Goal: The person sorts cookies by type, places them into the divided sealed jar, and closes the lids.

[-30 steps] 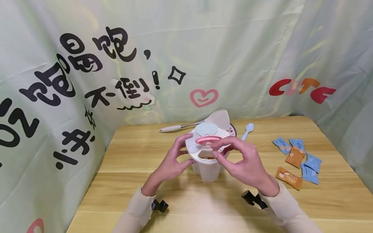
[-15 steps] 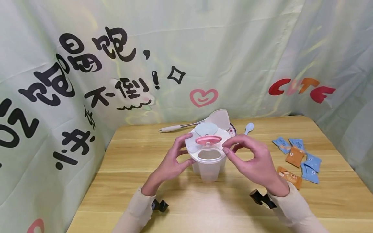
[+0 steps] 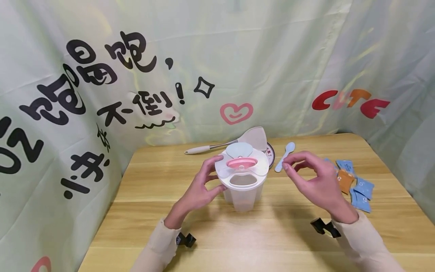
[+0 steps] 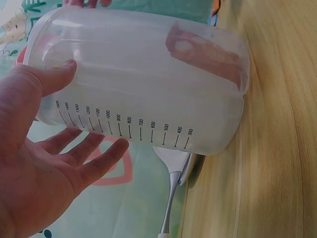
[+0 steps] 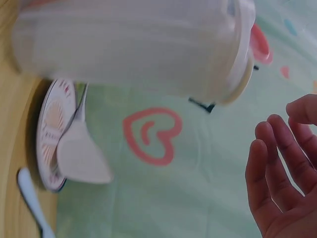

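Note:
A translucent lidded container (image 3: 244, 200) stands upright on the table, with volume marks on its side. Its white lid has an open hole at the front, a pink flap (image 3: 242, 163) standing raised, and a pale blue disc (image 3: 239, 150) behind. My left hand (image 3: 200, 189) grips the container's left side, thumb in front and fingers behind. Inside, through the wall, an orange-brown snack packet (image 4: 208, 54) shows in the left wrist view. Right of the container hovers my right hand (image 3: 316, 181), fingers loosely bent, thumb near the index finger, nothing visible between them.
Several blue and orange packets (image 3: 364, 187) lie at the right, partly behind my right hand. A light blue spoon (image 3: 284, 157) lies between that hand and the container. At the back are a spatula (image 3: 255, 139) and a patterned plate (image 3: 270, 155), before a printed curtain (image 3: 272, 68).
My right hand has moved from the lid's hole away to the right. Brown contents visible in the hole a second ago no longer show there. The left hand keeps its grip.

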